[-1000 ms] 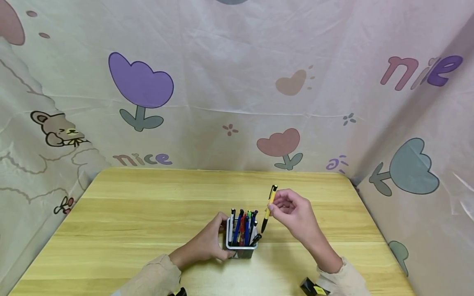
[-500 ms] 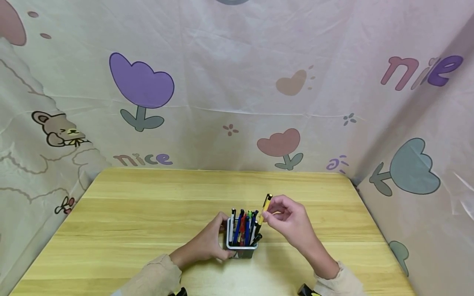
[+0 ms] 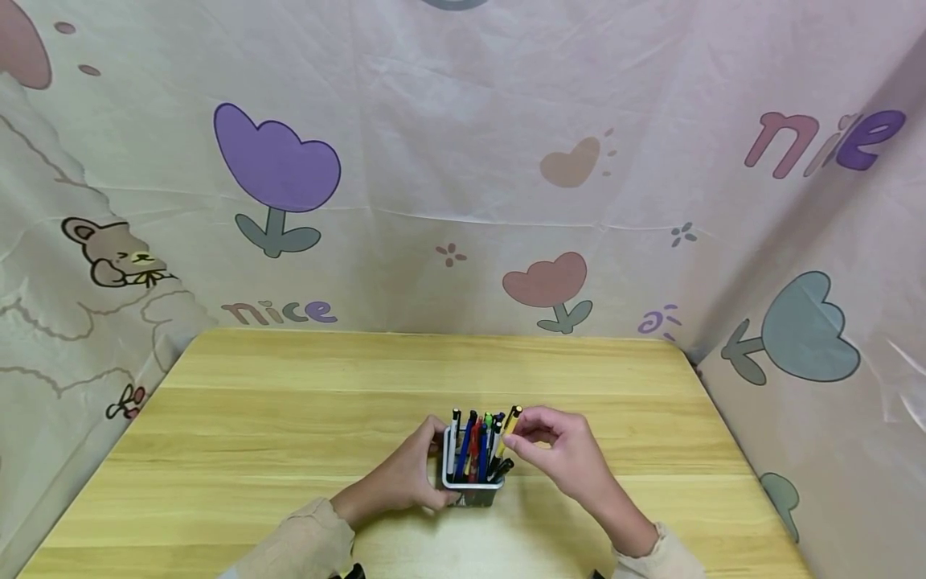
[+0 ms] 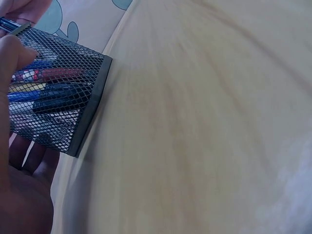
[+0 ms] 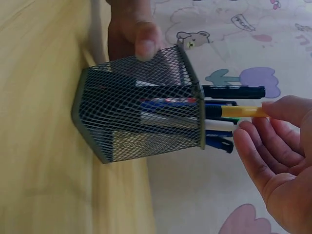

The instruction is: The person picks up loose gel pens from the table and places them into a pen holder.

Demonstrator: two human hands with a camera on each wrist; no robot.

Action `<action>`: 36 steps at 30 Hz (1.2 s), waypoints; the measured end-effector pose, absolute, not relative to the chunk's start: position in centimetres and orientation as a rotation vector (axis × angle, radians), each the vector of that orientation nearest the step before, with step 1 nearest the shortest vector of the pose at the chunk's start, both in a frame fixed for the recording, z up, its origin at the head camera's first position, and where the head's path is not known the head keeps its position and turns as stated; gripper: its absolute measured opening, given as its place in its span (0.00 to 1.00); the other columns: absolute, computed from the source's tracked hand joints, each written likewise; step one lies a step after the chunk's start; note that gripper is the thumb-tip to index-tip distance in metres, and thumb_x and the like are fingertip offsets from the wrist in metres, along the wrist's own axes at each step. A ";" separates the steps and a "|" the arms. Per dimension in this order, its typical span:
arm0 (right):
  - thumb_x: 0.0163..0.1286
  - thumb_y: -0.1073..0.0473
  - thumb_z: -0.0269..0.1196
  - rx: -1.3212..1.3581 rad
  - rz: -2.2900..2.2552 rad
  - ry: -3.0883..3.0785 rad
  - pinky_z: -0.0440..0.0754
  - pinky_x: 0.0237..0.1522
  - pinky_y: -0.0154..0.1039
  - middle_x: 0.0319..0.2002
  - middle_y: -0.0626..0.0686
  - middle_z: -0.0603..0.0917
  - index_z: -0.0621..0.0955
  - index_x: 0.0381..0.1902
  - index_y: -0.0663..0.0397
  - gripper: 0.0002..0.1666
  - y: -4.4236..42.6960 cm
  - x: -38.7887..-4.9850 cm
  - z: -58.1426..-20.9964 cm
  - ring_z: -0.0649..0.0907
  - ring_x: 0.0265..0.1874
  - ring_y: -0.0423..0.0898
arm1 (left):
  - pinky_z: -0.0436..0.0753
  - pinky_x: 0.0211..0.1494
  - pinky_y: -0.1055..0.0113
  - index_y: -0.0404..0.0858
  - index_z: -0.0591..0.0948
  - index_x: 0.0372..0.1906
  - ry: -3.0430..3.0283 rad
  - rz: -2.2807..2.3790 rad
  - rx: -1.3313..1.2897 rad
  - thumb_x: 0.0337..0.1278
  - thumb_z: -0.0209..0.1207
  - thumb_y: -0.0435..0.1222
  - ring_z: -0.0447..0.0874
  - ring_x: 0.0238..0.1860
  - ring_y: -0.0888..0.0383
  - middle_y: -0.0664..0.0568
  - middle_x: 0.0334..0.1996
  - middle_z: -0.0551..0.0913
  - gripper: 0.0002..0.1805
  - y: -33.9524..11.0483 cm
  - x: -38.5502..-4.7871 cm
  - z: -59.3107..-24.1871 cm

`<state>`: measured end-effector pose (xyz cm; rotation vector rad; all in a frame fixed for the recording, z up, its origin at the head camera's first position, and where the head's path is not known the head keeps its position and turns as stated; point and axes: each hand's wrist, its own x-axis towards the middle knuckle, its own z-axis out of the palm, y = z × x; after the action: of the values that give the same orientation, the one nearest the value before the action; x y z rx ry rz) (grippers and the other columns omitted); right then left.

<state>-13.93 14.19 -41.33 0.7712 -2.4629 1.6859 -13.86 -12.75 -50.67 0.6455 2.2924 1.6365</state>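
A dark metal-mesh pen holder (image 3: 473, 497) stands on the table, packed with several pens in white, blue, red, green and black. My left hand (image 3: 405, 473) grips it from the left side, thumb at the near face; the left wrist view shows the thumb (image 4: 17, 53) against the mesh. At the holder's right rim, my right hand (image 3: 560, 446) pinches a yellow pen (image 3: 510, 430) with a black tip section. In the right wrist view the pen (image 5: 241, 111) has its black end at the holder's opening. How deep it sits among the others cannot be told.
The wooden table (image 3: 289, 386) spreads around the holder on all sides. A printed cloth (image 3: 405, 161) with flowers and a bear hangs along the table's back and both sides. A black pen (image 5: 234, 91) juts from the holder close to the yellow one.
My right hand has moved left and down with the yellow pen, from beside the holder until its lower end is at the opening among the other pens. My left hand has kept its grip.
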 end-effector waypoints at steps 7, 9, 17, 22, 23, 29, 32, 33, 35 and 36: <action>0.63 0.64 0.73 0.797 1.625 -2.511 0.91 0.38 0.36 0.31 0.52 0.90 0.88 0.34 0.57 0.03 14.3 -13.9 -42.6 0.87 0.31 0.34 | 0.82 0.67 0.68 0.40 0.65 0.59 2.317 1.626 0.677 0.36 0.78 0.31 0.83 0.60 0.51 0.46 0.59 0.79 0.43 -12.7 -13.8 -50.8; 0.63 0.63 0.73 0.820 1.586 -2.514 0.91 0.37 0.36 0.31 0.51 0.91 0.88 0.34 0.55 0.03 14.3 -13.9 -42.9 0.87 0.31 0.33 | 0.84 0.64 0.68 0.40 0.65 0.59 2.313 1.627 0.686 0.36 0.78 0.31 0.84 0.57 0.54 0.46 0.58 0.79 0.42 -12.8 -13.8 -50.9; 0.59 0.72 0.72 0.979 1.399 -2.475 0.88 0.31 0.30 0.28 0.45 0.88 0.87 0.30 0.50 0.10 14.1 -13.9 -43.7 0.82 0.28 0.31 | 0.84 0.64 0.69 0.42 0.64 0.60 2.309 1.627 0.680 0.36 0.78 0.31 0.83 0.57 0.56 0.48 0.58 0.78 0.43 -12.8 -13.7 -50.7; 0.52 0.78 0.68 0.981 1.365 -2.576 0.85 0.30 0.28 0.28 0.46 0.86 0.88 0.32 0.55 0.15 13.9 -13.7 -43.7 0.79 0.29 0.29 | 0.83 0.66 0.68 0.43 0.64 0.60 2.306 1.624 0.673 0.36 0.77 0.31 0.81 0.57 0.56 0.51 0.58 0.76 0.44 -12.8 -13.5 -50.6; 0.52 0.78 0.68 0.978 1.356 -2.599 0.85 0.30 0.27 0.28 0.47 0.86 0.88 0.32 0.55 0.15 13.8 -13.7 -43.7 0.78 0.29 0.29 | 0.83 0.66 0.69 0.43 0.64 0.60 2.306 1.623 0.674 0.36 0.77 0.31 0.81 0.57 0.56 0.50 0.58 0.76 0.44 -12.8 -13.6 -50.6; 0.51 0.77 0.67 0.895 1.352 -2.715 0.83 0.28 0.26 0.27 0.47 0.86 0.88 0.31 0.56 0.14 13.5 -13.6 -43.1 0.77 0.26 0.29 | 0.84 0.63 0.69 0.40 0.65 0.59 2.305 1.626 0.668 0.36 0.78 0.31 0.83 0.57 0.55 0.46 0.58 0.78 0.43 -12.8 -13.7 -50.6; 0.51 0.77 0.66 0.837 1.351 -2.774 0.83 0.28 0.27 0.26 0.47 0.86 0.88 0.30 0.56 0.14 13.3 -13.7 -42.8 0.77 0.25 0.29 | 0.84 0.63 0.68 0.40 0.65 0.59 2.310 1.626 0.670 0.36 0.78 0.32 0.83 0.57 0.55 0.46 0.58 0.78 0.43 -12.8 -13.7 -50.7; 0.51 0.77 0.66 0.816 1.353 -2.792 0.83 0.28 0.27 0.26 0.47 0.86 0.88 0.30 0.56 0.14 13.2 -13.7 -42.7 0.77 0.25 0.30 | 0.83 0.64 0.68 0.41 0.65 0.59 2.312 1.625 0.674 0.36 0.78 0.32 0.83 0.57 0.55 0.47 0.58 0.78 0.43 -12.8 -13.7 -50.7; 0.51 0.77 0.66 0.779 1.348 -2.821 0.83 0.28 0.27 0.26 0.46 0.86 0.88 0.30 0.56 0.13 13.1 -13.7 -42.6 0.77 0.25 0.30 | 0.83 0.65 0.68 0.42 0.65 0.60 2.319 1.622 0.679 0.36 0.78 0.32 0.83 0.57 0.56 0.49 0.58 0.77 0.43 -12.8 -13.7 -50.8; 0.51 0.77 0.66 0.766 1.346 -2.830 0.83 0.28 0.27 0.26 0.46 0.86 0.88 0.30 0.56 0.13 13.0 -13.7 -42.6 0.78 0.25 0.30 | 0.83 0.65 0.68 0.43 0.64 0.60 2.316 1.623 0.681 0.36 0.77 0.31 0.83 0.57 0.56 0.50 0.59 0.77 0.43 -12.7 -13.7 -50.8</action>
<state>-13.69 13.05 -42.55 0.7656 -2.8304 1.3463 -13.72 -12.74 -50.77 0.6812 2.3164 1.6228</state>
